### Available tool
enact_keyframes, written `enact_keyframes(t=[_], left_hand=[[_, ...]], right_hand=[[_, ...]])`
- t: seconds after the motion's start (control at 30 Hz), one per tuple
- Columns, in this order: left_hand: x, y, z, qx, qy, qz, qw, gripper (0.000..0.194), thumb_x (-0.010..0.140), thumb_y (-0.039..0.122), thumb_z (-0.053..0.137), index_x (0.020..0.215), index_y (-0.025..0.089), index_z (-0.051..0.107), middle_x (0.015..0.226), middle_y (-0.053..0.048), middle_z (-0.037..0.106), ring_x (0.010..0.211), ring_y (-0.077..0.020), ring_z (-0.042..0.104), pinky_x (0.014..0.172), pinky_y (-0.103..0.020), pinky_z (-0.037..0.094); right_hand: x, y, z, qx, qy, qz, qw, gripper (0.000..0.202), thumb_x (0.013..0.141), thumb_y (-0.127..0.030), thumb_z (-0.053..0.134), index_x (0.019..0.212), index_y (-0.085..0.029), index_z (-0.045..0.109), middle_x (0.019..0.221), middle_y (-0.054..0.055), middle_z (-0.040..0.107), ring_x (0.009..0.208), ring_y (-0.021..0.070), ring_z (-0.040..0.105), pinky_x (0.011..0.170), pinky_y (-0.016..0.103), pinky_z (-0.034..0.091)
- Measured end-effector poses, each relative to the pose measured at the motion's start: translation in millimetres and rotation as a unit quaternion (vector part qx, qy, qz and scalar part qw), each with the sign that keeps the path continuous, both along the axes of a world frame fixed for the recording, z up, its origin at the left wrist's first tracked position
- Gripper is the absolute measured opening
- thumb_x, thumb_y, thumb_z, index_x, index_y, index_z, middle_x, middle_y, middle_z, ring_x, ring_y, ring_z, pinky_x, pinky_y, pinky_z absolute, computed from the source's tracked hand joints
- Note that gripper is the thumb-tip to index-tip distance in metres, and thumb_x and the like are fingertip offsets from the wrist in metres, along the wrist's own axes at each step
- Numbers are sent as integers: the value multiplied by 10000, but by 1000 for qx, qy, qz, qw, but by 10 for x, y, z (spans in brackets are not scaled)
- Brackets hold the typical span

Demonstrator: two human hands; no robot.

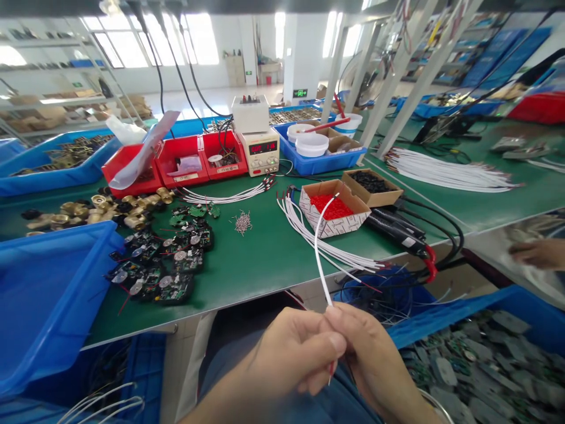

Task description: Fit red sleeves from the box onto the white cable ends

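Both your hands — left hand [295, 353], right hand [375, 359] — pinch one white wire [320, 253] between clenched fingers [338, 341], tabletop [265, 253] beyond them.

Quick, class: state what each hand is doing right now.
Left hand: closed, pinching the white wire.
Right hand: closed on the same white wire.

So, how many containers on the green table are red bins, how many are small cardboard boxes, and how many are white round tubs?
Red bins: 3
Small cardboard boxes: 2
White round tubs: 3
Total: 8
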State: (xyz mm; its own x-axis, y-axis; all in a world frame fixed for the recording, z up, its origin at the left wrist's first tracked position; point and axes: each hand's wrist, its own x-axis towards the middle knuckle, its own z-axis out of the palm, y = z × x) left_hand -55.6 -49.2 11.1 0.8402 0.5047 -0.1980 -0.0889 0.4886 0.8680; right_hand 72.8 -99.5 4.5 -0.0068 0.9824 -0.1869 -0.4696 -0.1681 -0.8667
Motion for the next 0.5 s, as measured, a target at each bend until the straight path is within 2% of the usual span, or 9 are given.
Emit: enact_keyframes(t=[0.13,0.3,0.5], left_hand=[[24,-52,-40,31,-43,39,998,421,892,395,591,557,167,476,431,61,432,361,-31,313,391,-184,230],[22,-83,-72,58,-72,66,994,416,920,344,567,565,166,444,478,58,418,426,-36,314,445,-189,249],[4,-79,-85,92,-66,74,991,411,938,335,542,581,169,422,497,57,403,444,-40,302,453,-199,239]], right_hand=[[-60,-9,56,1,10,-56,998,549,834,-478,714,608,-151,334,547,-45,304,478,55,298,427,104,354],[-80,-27,57,-6,-23,-70,997,538,840,-487,696,613,-159,336,568,-40,272,508,71,246,438,136,313],[-89,-17,22,-10,-63,-101,993,500,835,-469,672,621,-162,340,595,-36,259,542,84,224,456,165,252]])
